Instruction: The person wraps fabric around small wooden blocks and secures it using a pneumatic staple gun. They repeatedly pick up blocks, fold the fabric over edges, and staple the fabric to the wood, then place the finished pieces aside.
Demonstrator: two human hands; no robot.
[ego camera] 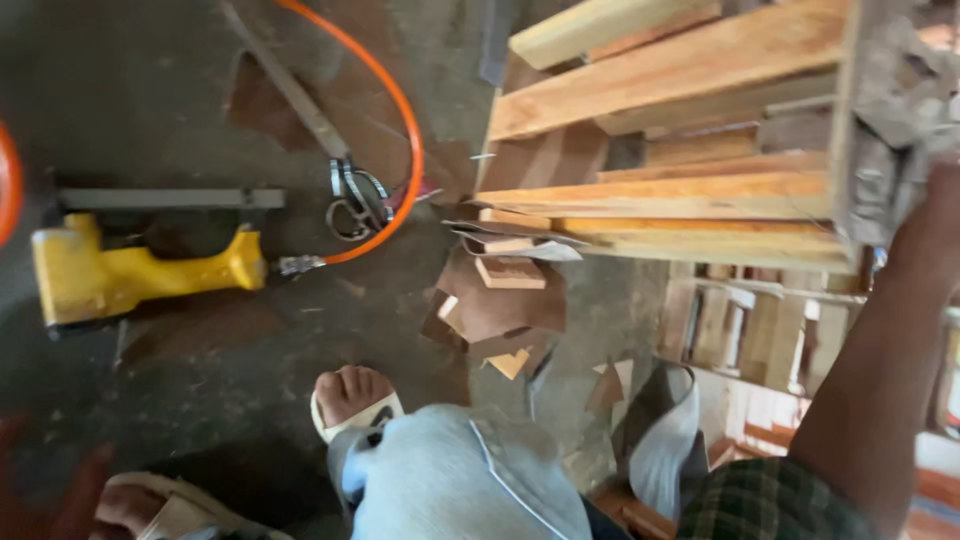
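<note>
A yellow pneumatic nail gun (130, 275) lay on the concrete floor (300, 340), its orange air hose (405, 120) looping past scissors (358, 200). The wooden frame (690, 190) ran lengthwise toward the right hand (940, 215), which seemed to rest at its right end; the blurred fingers' grip couldn't be judged. The left hand was out of view.

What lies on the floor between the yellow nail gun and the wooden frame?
In the head view, scissors and a loop of orange hose lie between the yellow nail gun and the wooden frame.

Right arm (880, 370) raised, its hand blurred at the upper right edge
</note>
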